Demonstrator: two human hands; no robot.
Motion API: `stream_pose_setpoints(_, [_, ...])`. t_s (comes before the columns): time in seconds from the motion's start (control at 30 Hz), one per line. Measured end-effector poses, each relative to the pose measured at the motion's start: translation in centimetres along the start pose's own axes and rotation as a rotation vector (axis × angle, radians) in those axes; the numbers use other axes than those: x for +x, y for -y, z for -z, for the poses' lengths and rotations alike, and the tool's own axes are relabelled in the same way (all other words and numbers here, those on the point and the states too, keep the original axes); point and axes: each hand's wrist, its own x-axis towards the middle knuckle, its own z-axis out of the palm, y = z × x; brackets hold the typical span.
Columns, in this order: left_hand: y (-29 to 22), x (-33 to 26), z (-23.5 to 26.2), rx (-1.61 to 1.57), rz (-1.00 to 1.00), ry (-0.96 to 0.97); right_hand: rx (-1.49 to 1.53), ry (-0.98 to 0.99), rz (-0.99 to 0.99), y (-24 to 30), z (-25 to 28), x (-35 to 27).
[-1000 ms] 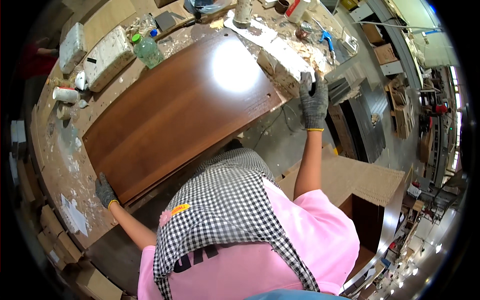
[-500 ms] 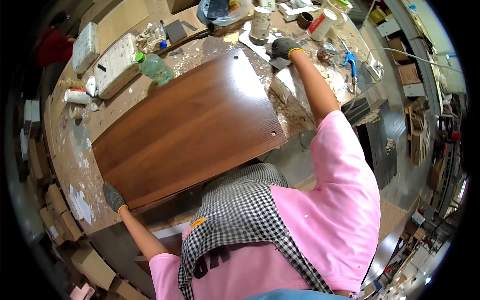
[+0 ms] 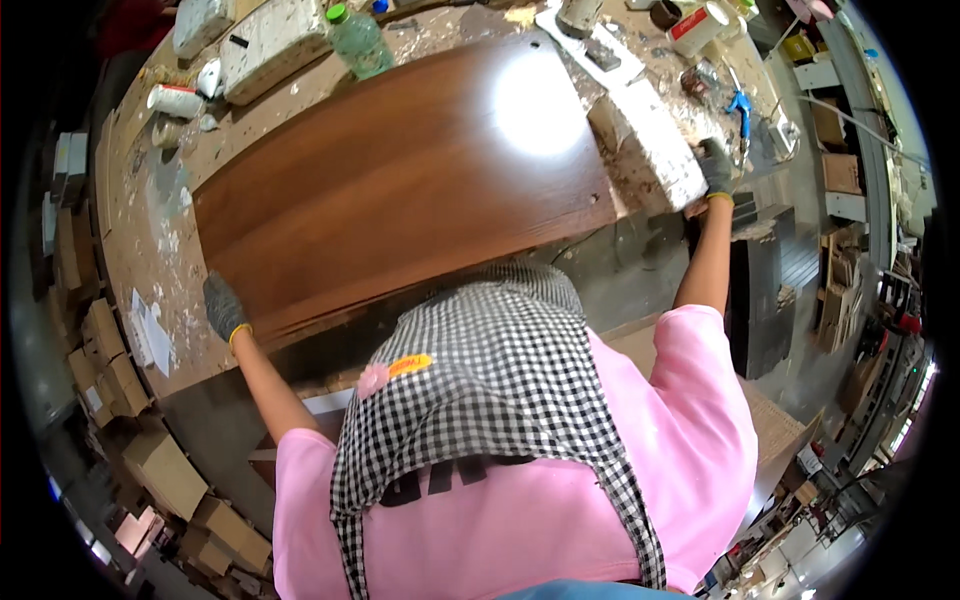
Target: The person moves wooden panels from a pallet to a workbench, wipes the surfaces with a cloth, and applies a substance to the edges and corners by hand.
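Hands gloved: left hand (image 3: 224, 306) grips brown panel (image 3: 400, 180) corner; right hand (image 3: 714, 166) seemingly clutches white block (image 3: 655, 150)

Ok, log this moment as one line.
left hand: on brown panel corner | right hand: on white block | panel: flat on workbench

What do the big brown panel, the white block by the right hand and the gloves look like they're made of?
Panel: wood or wood-look laminate, judging by the lengthwise grain; the glossy finish mirrors a lamp.
White block: probably foam or plaster, matte and crumbly-edged; hard to tell which.
Gloves: grey knit fabric with yellow cuffs, on the left hand and right hand.
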Motion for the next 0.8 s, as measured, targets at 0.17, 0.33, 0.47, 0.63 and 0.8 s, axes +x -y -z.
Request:
stream_pose_setpoints(0.17, [1.8, -1.0, -1.0, -0.012, -0.03, -0.053, 0.358, -0.371, -0.14, 13.3, 14.9, -8.7])
stream_pose_setpoints(0.33, [3.9, -0.2, -1.9, 0.082, -0.126, -0.081, 0.652, 0.178, 0.274, 36.0, 16.5, -19.5])
stream_pose_setpoints(0.47, [2.3, 0.3, -2.2, 0.132, -0.199, -0.051, 0.465, 0.04, 0.918, 50.1, 3.0, -26.7])
stream_pose_setpoints(0.63, [2.4, -0.8, -2.0, -0.013, -0.116, -0.029, 0.501, 0.029, 0.892, 48.4, -0.5, -28.3])
stream_pose_setpoints(0.8, [-0.6, -2.2, 1.1, -0.108, 0.086, 0.051, 0.156, -0.508, 0.502, 34.3, 1.5, -23.0])
